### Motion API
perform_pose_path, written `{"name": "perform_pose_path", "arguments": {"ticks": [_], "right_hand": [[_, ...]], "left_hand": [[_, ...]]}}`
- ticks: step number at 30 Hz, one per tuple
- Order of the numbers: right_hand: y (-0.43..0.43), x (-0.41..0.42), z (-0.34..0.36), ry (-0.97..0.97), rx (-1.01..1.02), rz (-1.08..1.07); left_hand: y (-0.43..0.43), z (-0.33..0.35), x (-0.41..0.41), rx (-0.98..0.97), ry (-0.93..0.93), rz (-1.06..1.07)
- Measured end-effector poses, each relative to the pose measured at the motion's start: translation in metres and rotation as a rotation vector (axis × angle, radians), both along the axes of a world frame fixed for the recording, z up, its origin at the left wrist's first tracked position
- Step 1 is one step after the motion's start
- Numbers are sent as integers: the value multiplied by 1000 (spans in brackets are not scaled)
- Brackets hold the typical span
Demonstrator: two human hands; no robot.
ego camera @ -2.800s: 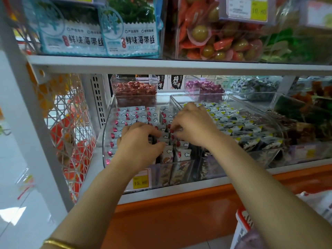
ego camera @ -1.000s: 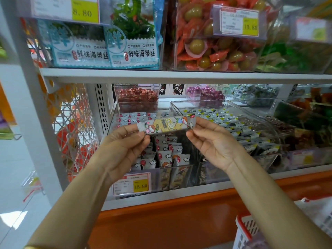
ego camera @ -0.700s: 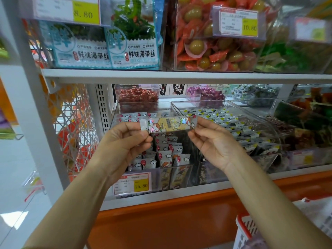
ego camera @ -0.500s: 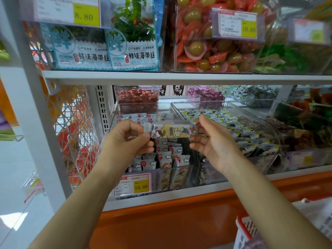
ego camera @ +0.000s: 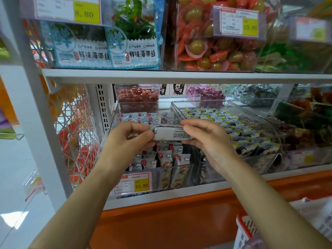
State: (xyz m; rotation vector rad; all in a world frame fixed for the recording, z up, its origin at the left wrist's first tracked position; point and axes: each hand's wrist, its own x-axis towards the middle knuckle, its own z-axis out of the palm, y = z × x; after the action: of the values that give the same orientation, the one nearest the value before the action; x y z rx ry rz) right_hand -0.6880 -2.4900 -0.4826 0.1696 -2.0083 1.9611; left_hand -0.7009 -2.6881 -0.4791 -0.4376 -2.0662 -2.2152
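Mid-frame, left hand (ego camera: 128, 141) and right hand (ego camera: 206, 139) both pinch the small silver printed snack packet (ego camera: 169, 133) above the clear plastic bin (ego camera: 115, 119), fingers curled round its ends.

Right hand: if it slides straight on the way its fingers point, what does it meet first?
The right hand pinches the packet, fingers pointing left along it. Probably the left hand, gripping the packet's other end, comes first; depth is uncertain.

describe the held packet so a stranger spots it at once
On the lower shelf, find the clear bin with the 15.80 price tag. Over it the left hand and right hand pinch one packet; alone, it shows a white back with fine print.
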Motion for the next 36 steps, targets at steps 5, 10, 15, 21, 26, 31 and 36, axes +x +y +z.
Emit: {"name": "perform_pose_path", "arguments": {"ticks": [5,10,15,21,26,31,36], "right_hand": [[-3,2,0,40,148,-83],[3,1,2,12,131,1],[8,1,6,-18,33,109],[4,1,3,-38,29,117],[-5,1,1,-14,81,-27],[-11,2,3,32,140,-61],[-2,3,9,-40,97,93]], "left_hand": [[3,0,1,-131,44,62],[-9,4,-3,-264,47,52],[-15,6,-4,-227,-35,-86],[-12,7,-3,-11,-167,-114],[-5,6,0,44,-148,-117],[5,2,7,-313,85,20],[1,2,5,-262,103,-27]]}}
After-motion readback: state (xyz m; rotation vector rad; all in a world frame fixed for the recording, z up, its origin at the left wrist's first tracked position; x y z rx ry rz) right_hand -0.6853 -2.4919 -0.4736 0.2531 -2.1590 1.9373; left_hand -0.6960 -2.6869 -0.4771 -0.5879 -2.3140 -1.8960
